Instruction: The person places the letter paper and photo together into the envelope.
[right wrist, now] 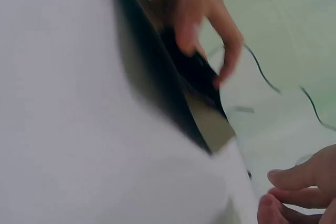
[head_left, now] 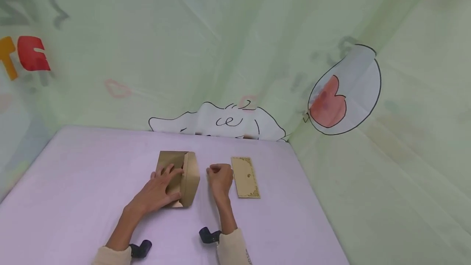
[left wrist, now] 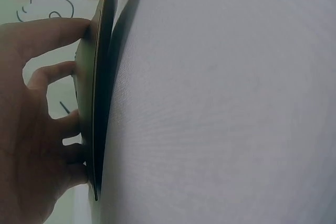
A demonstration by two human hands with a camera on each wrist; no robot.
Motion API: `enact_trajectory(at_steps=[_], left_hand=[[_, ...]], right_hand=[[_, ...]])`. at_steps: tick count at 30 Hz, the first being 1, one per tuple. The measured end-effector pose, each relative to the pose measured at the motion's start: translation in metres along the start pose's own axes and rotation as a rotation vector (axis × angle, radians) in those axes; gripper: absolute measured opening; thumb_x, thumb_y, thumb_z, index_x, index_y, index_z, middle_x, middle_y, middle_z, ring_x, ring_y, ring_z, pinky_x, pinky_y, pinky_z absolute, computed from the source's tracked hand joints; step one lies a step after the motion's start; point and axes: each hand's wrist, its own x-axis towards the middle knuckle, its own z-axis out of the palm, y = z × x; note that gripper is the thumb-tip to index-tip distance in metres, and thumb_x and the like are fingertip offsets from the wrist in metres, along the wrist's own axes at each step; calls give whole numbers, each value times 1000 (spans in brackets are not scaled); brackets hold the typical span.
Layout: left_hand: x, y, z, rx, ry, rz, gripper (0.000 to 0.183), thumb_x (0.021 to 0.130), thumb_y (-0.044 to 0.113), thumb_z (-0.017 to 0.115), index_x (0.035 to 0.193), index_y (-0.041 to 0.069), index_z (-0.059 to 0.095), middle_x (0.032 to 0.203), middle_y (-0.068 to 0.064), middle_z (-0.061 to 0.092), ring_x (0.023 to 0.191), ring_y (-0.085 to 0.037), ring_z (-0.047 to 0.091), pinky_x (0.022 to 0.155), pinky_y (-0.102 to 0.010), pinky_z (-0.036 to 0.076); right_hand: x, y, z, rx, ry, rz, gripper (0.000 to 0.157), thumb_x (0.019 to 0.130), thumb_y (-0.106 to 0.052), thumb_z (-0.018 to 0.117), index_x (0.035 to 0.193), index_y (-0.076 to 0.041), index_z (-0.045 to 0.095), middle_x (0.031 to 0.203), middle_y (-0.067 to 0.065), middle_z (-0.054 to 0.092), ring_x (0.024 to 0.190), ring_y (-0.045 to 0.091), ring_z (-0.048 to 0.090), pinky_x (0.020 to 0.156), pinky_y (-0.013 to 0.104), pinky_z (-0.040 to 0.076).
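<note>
A gold envelope [head_left: 192, 179] lies on the table with its flap unfolded to the right. My left hand [head_left: 156, 191] rests on its body, fingers spread, thumb and forefinger near the mouth. In the left wrist view the fingertips touch the envelope [left wrist: 90, 98], seen nearly edge-on. The mouth of the envelope [right wrist: 212, 124] gapes in the right wrist view. Just right of the flap, my right hand [head_left: 221, 179] is above the table with curled fingers and nothing visible in them. Beside it lies a cream card [head_left: 245, 178] with gold ornamented corners.
A pale lilac cloth covers the table [head_left: 92, 167]. Behind and to the right hangs a light green curtain [head_left: 147, 44] with printed drawings, meeting the table's far and right edges. Dark wrist cameras sit at both sleeves.
</note>
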Motion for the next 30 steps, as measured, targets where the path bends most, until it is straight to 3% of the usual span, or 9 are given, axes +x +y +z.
enact_trajectory(at_steps=[4, 9, 13, 17, 22, 30], left_hand=[[2, -1, -4, -2, 5, 12, 68, 93, 38, 80, 154, 18, 58, 166, -30, 47, 153, -58, 41, 115, -76, 37], [2, -1, -3, -17, -3, 21, 68, 93, 39, 79, 154, 18, 58, 166, -31, 46, 154, -60, 37, 116, -80, 34], [0, -1, -1, -29, -15, 16, 68, 93, 39, 79, 154, 18, 58, 166, -32, 45, 155, -62, 35, 116, -81, 33], [1, -2, 1, -29, -12, 12, 68, 93, 39, 80, 154, 20, 57, 167, -31, 45, 155, -61, 36, 117, -80, 33], [1, -1, 1, -33, -9, 17, 68, 93, 40, 80, 154, 19, 58, 166, -32, 46, 154, -60, 37, 117, -80, 32], [-2, 3, 0, -15, -16, -4, 68, 92, 41, 80, 153, 19, 58, 166, -31, 46, 153, -59, 39, 115, -78, 37]], right_hand=[[11, -6, -45, -33, 111, 66, 16, 85, 0, 86, 101, 5, 84, 85, 17, 78, 77, 29, 73, 74, 45, 59], [23, 22, -80, -52, 218, 140, 23, 90, 4, 80, 112, 11, 80, 102, 27, 77, 97, 42, 74, 90, 58, 57], [24, 41, -100, -95, 237, 183, 29, 90, 6, 75, 117, 17, 75, 113, 34, 75, 111, 51, 70, 99, 65, 54], [21, 49, -107, -188, 200, 200, 34, 89, 7, 71, 120, 21, 71, 121, 40, 72, 119, 58, 67, 100, 71, 53], [17, 53, -105, -237, 180, 216, 36, 85, 9, 64, 118, 23, 70, 122, 42, 71, 113, 61, 65, 96, 73, 52], [18, 61, -102, -213, 204, 237, 23, 81, 11, 62, 101, 16, 73, 102, 34, 74, 98, 55, 68, 82, 65, 54]])
